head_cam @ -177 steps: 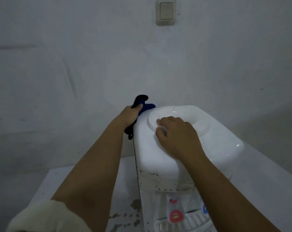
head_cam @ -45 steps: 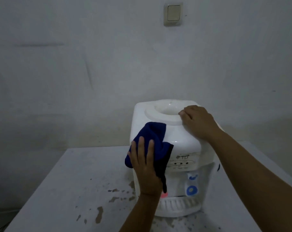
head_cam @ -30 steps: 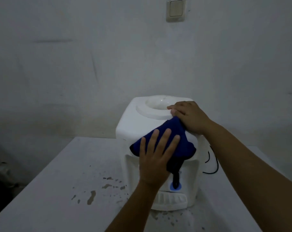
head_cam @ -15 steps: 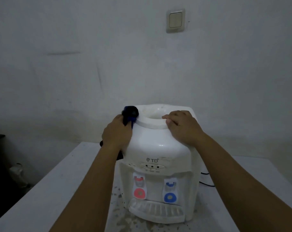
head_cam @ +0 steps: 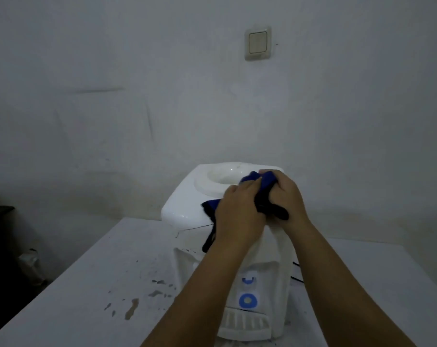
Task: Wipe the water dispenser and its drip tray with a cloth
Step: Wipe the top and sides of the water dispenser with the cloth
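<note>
Now, with the left hand and right hand both bunched around the blue cloth atop the water dispenser on the desk, refold to a clean face before reaching the drip tray.

Readable text: none — no words, brand or numbers can be made out in the head view.
Dispenser front: the water dispenser carries a blue tap marking — a ring on a white tab, with no lettering.
Wall: the wall switch above the dispenser is plain, with no print.
Cloth: the blue cloth shows no label.
</note>
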